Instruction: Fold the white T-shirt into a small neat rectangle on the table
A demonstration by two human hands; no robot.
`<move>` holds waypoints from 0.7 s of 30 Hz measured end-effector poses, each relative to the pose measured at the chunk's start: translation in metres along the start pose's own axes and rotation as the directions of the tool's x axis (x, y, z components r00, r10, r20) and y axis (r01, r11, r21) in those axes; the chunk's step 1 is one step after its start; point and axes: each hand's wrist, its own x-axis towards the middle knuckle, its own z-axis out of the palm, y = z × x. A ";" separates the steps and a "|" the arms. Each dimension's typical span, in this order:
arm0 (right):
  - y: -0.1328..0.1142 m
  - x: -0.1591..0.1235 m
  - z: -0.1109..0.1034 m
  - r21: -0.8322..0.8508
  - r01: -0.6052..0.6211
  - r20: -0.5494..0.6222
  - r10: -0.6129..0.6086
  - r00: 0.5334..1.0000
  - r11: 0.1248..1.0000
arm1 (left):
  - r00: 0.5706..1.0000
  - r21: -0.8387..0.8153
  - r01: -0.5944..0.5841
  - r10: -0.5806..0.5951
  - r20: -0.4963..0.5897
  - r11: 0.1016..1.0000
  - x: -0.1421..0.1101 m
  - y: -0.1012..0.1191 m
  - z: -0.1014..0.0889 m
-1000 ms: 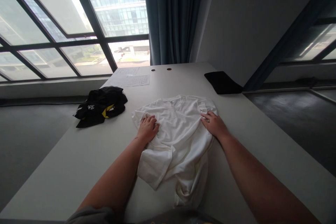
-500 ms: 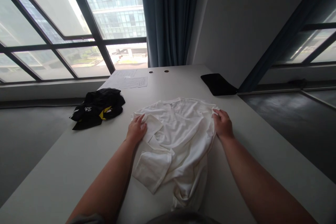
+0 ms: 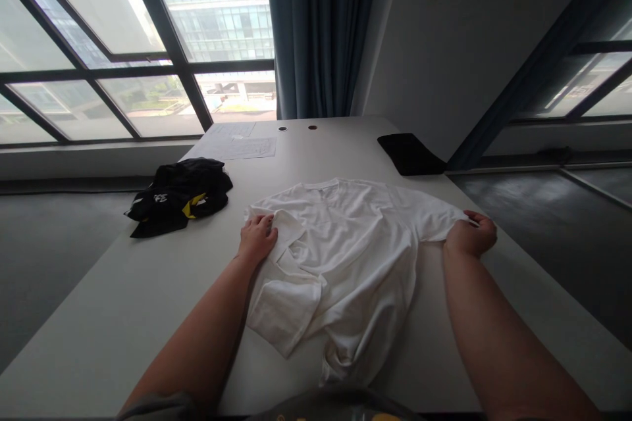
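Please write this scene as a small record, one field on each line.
Garment: white shirt, wrinkled, collar toward the far end
Left hand: on the shirt's left side
Right hand: holding the end of the outstretched right sleeve
Surface: white table
Left: crumpled black cloth, partly yellow
Right, farther: flat black item
Far left: papers

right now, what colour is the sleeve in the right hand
The sleeve is white, clearest in the head view.

The white shirt [image 3: 345, 237] is partly hidden; the papers [image 3: 249, 148] illegible.
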 end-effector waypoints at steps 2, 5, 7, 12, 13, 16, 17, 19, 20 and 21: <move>-0.014 -0.003 -0.010 -0.034 0.086 -0.110 -0.089 0.990 0.996 | 1.000 -0.003 0.003 -0.002 0.003 1.000 0.000 0.001 0.000; -0.036 -0.015 -0.010 -0.086 0.394 0.013 -0.394 0.919 0.915 | 1.000 -0.009 0.001 -0.001 0.010 1.000 -0.001 0.001 0.000; -0.046 -0.027 0.000 -0.106 0.476 0.245 -0.441 0.864 0.873 | 1.000 -0.010 -0.002 0.002 0.012 1.000 -0.001 0.001 0.000; -0.046 -0.043 0.030 -0.262 0.419 0.645 -0.165 0.746 0.869 | 1.000 -0.003 -0.008 0.008 -0.002 1.000 0.000 -0.002 0.003; -0.044 -0.044 0.032 -0.277 0.424 0.663 -0.148 0.734 0.862 | 1.000 -0.002 -0.008 0.008 -0.004 1.000 0.000 -0.003 0.003; -0.040 -0.045 0.034 -0.269 0.478 0.691 -0.179 0.701 0.836 | 0.999 -0.016 -0.049 0.048 -0.023 0.999 -0.001 -0.001 0.002; -0.040 -0.046 0.033 -0.255 0.497 0.697 -0.199 0.689 0.829 | 0.996 -0.024 -0.085 0.084 -0.032 0.996 -0.002 0.002 0.002; -0.041 -0.050 0.033 -0.224 0.529 0.706 -0.238 0.667 0.819 | 0.982 -0.033 -0.187 0.186 -0.041 0.982 -0.007 0.009 0.001; -0.042 -0.052 0.034 -0.212 0.538 0.709 -0.250 0.660 0.816 | 0.969 -0.035 -0.245 0.244 -0.035 0.969 -0.009 0.013 0.001; -0.043 -0.054 0.034 -0.205 0.542 0.712 -0.256 0.655 0.815 | 0.954 -0.036 -0.299 0.298 -0.020 0.954 -0.012 0.018 0.002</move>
